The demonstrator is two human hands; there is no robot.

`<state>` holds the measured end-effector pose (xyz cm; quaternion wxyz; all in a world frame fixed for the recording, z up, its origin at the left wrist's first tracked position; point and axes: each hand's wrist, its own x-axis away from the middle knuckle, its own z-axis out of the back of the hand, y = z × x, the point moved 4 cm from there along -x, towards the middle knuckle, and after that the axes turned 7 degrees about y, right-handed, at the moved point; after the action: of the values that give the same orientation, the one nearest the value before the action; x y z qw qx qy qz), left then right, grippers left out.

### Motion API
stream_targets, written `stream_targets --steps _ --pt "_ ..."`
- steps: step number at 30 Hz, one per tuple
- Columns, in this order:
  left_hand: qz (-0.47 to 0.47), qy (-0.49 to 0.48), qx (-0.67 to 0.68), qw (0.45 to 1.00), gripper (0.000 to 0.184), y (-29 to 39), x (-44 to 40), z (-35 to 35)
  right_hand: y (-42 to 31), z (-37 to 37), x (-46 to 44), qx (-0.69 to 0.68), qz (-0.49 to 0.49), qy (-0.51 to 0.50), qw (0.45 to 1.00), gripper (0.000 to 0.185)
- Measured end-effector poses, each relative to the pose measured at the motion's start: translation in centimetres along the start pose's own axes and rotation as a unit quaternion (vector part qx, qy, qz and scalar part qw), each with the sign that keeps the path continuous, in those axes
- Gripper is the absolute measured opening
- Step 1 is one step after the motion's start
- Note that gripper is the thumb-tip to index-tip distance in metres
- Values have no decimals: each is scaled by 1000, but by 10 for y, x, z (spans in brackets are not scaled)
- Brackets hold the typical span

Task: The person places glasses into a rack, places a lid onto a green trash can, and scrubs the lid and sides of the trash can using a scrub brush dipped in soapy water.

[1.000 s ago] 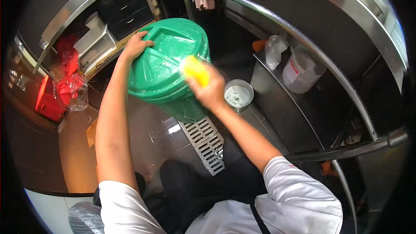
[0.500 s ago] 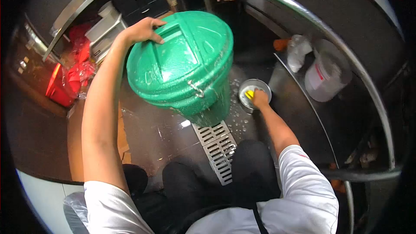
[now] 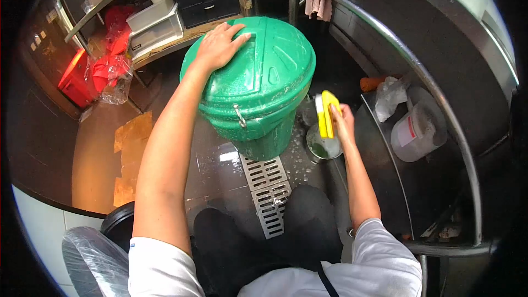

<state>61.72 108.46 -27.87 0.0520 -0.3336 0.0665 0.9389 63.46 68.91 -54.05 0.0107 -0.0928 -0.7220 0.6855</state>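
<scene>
A wet green trash can (image 3: 269, 132) with its lid (image 3: 283, 58) on stands on the floor in front of me. My left hand (image 3: 219, 47) rests on top of the lid, fingers spread over its recessed part. To the right of the can, my right hand (image 3: 345, 124) grips a yellow scrub brush (image 3: 328, 113) with pale bristles facing the can. The brush is raised above a round metal bowl (image 3: 323, 146), which holds liquid. Suds and drops lie on the dark floor between can and bowl.
A metal floor drain (image 3: 268, 198) runs from the can toward my knees. On the right stand a curved metal rail (image 3: 418, 71), a hanging cloth (image 3: 318, 0) and a translucent bucket (image 3: 412, 135). At left are flattened cardboard (image 3: 132, 154), a red bin (image 3: 76, 80) and plastic boxes (image 3: 159, 27).
My right hand has lifted the yellow brush out of the metal bowl. My left hand has shifted farther onto the lid, and the can now stands turned and less tilted in view.
</scene>
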Motion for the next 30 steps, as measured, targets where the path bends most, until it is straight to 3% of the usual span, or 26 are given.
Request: stream_targets --steps 3,4,7,8,10,12,14,16,18,20,22,24,26,27,28,30 --pt "24 -13 13 1000 51 4 -6 0 -169 -51 49 -30 184 -26 982 48" --pt "45 -25 3 999 50 9 -10 0 -207 -71 61 25 311 -4 950 54" --pt "83 -28 -11 996 45 21 -12 2 -267 -136 81 249 454 -136 844 62" --pt "76 -21 -10 997 45 19 -12 1 -284 -154 72 295 411 -196 840 59" --pt "61 -14 -3 998 45 13 -11 -3 -287 -188 7 297 408 -168 847 59" --pt "70 -52 18 996 44 11 -13 -4 -301 -207 -47 401 401 -118 815 60" --pt "58 -52 25 997 45 6 -13 -8 -310 -213 -23 416 408 -130 802 56" --pt "51 -51 39 997 46 7 -12 -7 -304 -204 47 399 478 -153 768 53" --pt "50 -47 39 997 47 4 -12 -2 -284 -180 95 325 483 -161 797 51" --pt "56 -48 34 997 49 10 -9 0 -273 -152 74 311 396 -57 862 49" --pt "54 -43 4 998 55 19 -5 3 -256 -127 13 327 339 62 880 49" --pt "46 -25 -12 999 57 19 -9 0 -256 -131 35 293 308 62 903 51" --pt "46 -28 -15 998 58 19 -10 1 -251 -155 115 248 375 8 893 59" --pt "46 -35 -12 998 58 20 -10 2 -243 -170 148 223 458 -15 860 63" --pt "44 -47 -11 998 58 19 -9 1 -242 -180 162 292 442 -55 846 61" --pt "31 -40 -5 999 58 16 -8 2 -242 -167 143 241 444 47 862 58"
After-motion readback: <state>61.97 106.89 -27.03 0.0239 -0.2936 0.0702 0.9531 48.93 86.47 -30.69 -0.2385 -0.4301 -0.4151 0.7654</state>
